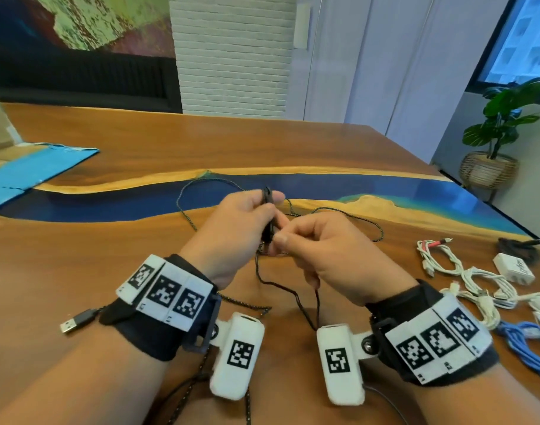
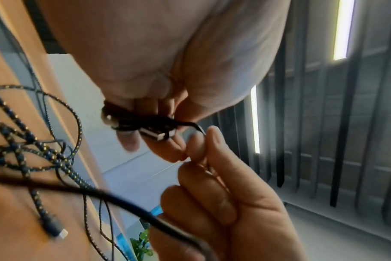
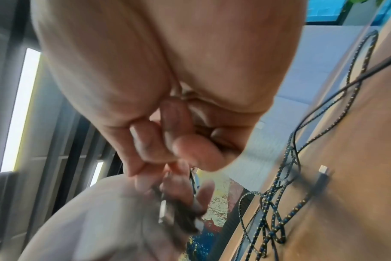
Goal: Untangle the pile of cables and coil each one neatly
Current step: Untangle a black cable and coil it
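Observation:
My left hand (image 1: 250, 216) grips a small bundle of thin black cable (image 1: 268, 216) above the table's middle; the bundle with its metal plug (image 2: 155, 135) shows under the fingers in the left wrist view. My right hand (image 1: 296, 237) pinches the loose strand of that black cable (image 2: 200, 129) right beside the bundle. The rest of the strand (image 1: 293, 291) hangs down between my wrists. A braided black-and-yellow cable (image 1: 367, 223) lies in loose tangled loops (image 3: 277, 194) on the table, with a USB plug (image 1: 74, 323) near my left wrist.
White cables (image 1: 474, 277) and a white charger (image 1: 512, 268) lie at the right of the wooden table (image 1: 140, 142), with a blue cable (image 1: 526, 345) nearer and a dark coil (image 1: 514, 245) behind. A blue sheet (image 1: 26, 173) lies far left. A potted plant (image 1: 496, 139) stands beyond the table's right corner.

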The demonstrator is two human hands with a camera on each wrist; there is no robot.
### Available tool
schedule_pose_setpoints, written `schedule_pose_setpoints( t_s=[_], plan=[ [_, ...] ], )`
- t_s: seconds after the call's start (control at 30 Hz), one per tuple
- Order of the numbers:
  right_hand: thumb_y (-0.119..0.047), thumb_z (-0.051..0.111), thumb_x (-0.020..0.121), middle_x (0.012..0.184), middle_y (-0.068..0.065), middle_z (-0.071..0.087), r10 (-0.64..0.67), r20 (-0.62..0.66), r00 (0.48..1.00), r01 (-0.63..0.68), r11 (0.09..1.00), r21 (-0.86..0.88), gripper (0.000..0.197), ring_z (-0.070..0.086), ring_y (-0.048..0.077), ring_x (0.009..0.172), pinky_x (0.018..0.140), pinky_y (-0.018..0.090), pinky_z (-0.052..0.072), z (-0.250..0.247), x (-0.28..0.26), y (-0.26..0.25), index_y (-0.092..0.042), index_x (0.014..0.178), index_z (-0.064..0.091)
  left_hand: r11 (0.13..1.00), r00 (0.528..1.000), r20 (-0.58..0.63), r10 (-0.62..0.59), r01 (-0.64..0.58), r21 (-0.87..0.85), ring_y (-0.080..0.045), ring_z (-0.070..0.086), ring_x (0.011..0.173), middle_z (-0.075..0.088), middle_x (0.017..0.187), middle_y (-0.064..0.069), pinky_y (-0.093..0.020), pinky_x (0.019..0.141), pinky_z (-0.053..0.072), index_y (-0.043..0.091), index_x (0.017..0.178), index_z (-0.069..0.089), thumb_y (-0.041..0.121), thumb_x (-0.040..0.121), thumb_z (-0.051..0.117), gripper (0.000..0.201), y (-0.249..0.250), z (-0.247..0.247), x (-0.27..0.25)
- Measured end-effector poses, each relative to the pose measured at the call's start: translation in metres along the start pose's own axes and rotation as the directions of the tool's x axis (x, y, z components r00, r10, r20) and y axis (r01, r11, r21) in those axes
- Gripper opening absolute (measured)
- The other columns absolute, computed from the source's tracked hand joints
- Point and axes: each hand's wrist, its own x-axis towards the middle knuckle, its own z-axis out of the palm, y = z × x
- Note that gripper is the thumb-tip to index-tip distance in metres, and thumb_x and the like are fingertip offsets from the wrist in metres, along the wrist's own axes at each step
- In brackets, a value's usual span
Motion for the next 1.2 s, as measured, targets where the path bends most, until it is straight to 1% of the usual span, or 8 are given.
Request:
schedule_pose_setpoints(
  t_s=[0.17,0.37,0.5,0.57,0.67,0.87,1.03,1.2],
  plan=[
    [-0.024,0.078,0.078,0.043,-0.003,0.037,0.042,-0.253,0.966,0.037,0.954,0.298,0.03,0.027,0.012,0.034,0.041,0.021,0.025,-0.016,0.005,0.004,-0.012,0.067,0.053,0.982,0.968,0.229,-0.107,0.067,0.174,-0.014,0.033,0.048,0.036,0.053,0.0,-0.029,0.058,0.036,0.002,0.096,0.07,0.032,0.109,0.041,0.044,0.004,-0.002,-0.007],
    [-0.007,0.065,0.088,0.053,-0.002,0.049,0.138,-0.247,0.959,0.011,0.856,0.518,0.006,0.038,0.008,0.038,0.039,0.022,0.041,-0.027,0.006,0.005,-0.01,0.093,0.064,0.971,0.955,0.284,-0.09,0.147,-0.189,-0.013,0.014,0.041,0.015,0.052,0.004,-0.028,0.05,0.032,0.015,0.071,0.055,0.034,0.107,0.042,0.043,0.009,-0.014,-0.009],
    [0.002,0.052,0.098,0.057,0.004,0.059,0.164,-0.279,0.946,0.058,0.762,0.645,0.02,0.062,0.014,0.05,0.077,0.041,0.064,-0.034,0.005,0.004,-0.004,0.105,0.069,0.917,0.977,0.173,-0.124,0.18,-0.355,-0.012,0.014,0.04,0.016,0.053,0.006,-0.027,0.049,0.03,0.018,0.071,0.05,0.036,0.108,0.04,0.043,0.012,-0.021,-0.004],
    [0.0,0.051,0.099,0.058,0.002,0.052,0.165,-0.281,0.945,0.072,0.736,0.673,0.023,0.052,0.011,0.044,0.07,0.036,0.063,-0.035,0.004,0.003,-0.005,0.112,0.07,0.905,0.978,0.156,-0.136,0.187,-0.382,-0.012,0.015,0.04,0.017,0.052,0.007,-0.026,0.048,0.031,0.018,0.069,0.049,0.037,0.108,0.04,0.045,0.013,-0.019,-0.003],
    [-0.007,0.053,0.101,0.068,0.004,0.048,0.163,-0.291,0.943,0.03,0.829,0.559,0.024,0.03,0.008,0.038,0.039,0.022,0.037,-0.034,0.004,0.004,-0.009,0.115,0.072,0.825,0.972,0.218,-0.091,0.197,-0.529,-0.011,0.013,0.039,0.018,0.05,0.008,-0.024,0.045,0.033,0.02,0.065,0.05,0.039,0.107,0.04,0.047,0.017,-0.019,-0.005],
    [-0.015,0.065,0.098,0.072,0.006,0.068,0.122,-0.158,0.98,-0.112,0.991,0.071,0.015,0.037,0.007,0.04,0.038,0.017,0.031,-0.019,0.001,0.005,-0.015,0.103,0.08,0.555,0.982,0.122,0.145,0.021,-0.831,-0.007,0.045,0.049,0.036,0.057,0.008,-0.027,0.081,0.057,0.01,0.101,0.062,0.03,0.11,0.033,0.037,0.024,-0.022,-0.005],
    [-0.02,0.068,0.097,0.057,-0.004,0.066,0.062,0.085,0.995,-0.048,0.986,-0.157,0.022,0.051,-0.001,0.043,0.049,0.006,0.036,-0.004,-0.003,-0.002,-0.008,0.081,0.078,0.86,0.997,-0.035,0.072,-0.08,-0.505,-0.027,0.073,0.102,0.066,0.085,-0.004,-0.035,0.095,0.055,0.0,0.117,0.06,0.009,0.109,0.037,0.027,0.012,-0.008,-0.001],
    [-0.018,0.067,0.097,0.045,-0.007,0.046,0.005,0.019,1.0,-0.006,0.997,0.076,0.027,0.035,0.003,0.04,0.045,0.018,0.03,-0.007,-0.002,-0.001,-0.008,0.072,0.07,0.999,0.996,0.078,-0.039,0.036,0.041,-0.018,0.058,0.065,0.063,0.072,-0.008,-0.025,0.062,0.05,0.004,0.104,0.065,0.002,0.103,0.044,0.021,0.0,0.002,-0.004]
  ],
)
